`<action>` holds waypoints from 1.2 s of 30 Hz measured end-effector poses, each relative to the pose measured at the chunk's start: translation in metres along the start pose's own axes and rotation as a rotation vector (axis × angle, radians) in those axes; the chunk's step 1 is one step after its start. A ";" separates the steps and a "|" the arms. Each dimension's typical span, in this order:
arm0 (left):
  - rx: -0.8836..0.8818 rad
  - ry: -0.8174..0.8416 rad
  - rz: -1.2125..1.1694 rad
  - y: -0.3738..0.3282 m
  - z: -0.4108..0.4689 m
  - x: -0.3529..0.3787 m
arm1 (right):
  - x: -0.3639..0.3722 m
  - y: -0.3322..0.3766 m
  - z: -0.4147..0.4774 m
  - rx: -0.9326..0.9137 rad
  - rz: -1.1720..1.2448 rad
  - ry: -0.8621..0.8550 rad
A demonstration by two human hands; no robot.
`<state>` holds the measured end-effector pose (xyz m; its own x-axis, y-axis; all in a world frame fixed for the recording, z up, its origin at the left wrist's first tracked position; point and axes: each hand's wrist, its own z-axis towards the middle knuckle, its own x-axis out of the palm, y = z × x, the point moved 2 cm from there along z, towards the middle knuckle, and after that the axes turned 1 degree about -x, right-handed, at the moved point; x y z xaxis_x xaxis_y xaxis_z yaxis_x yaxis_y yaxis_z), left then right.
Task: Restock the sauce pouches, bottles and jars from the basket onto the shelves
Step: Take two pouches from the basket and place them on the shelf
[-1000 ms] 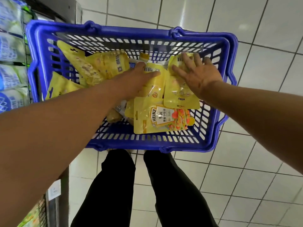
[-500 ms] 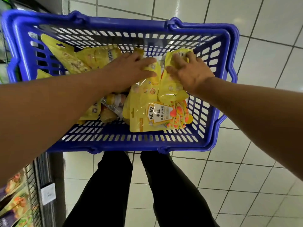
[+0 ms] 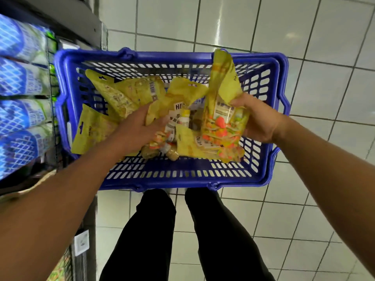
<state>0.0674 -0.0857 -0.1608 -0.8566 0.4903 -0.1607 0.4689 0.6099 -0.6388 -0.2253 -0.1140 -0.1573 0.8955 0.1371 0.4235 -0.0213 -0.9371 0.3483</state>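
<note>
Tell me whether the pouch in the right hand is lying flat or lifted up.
Lifted up: the right hand grips the yellow pouch upright, its top rising above the blue basket rim.

Both bare forearms reach forward and down, the left hand (image 3: 140, 128) curled closed with its knuckles up, the right hand (image 3: 257, 120) clenched, thumb on top.

The basket (image 3: 182, 175) is smooth blue plastic with slotted walls. The yellow pouches (image 3: 223, 116) in it are crinkled glossy film catching the light. The floor (image 3: 304, 37) is glazed white tile with a bright sheen. The trousers (image 3: 154, 236) are matt black cloth.
</note>
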 end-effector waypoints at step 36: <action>0.148 0.037 -0.602 -0.264 -0.282 -0.025 | 0.226 0.072 -0.363 -0.607 0.431 -0.376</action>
<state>0.0260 -0.0838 0.2243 -0.9522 0.1105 0.2847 -0.1308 0.6946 -0.7074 -0.1859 -0.0337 0.2668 0.8406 -0.4111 0.3527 -0.5354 -0.5327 0.6554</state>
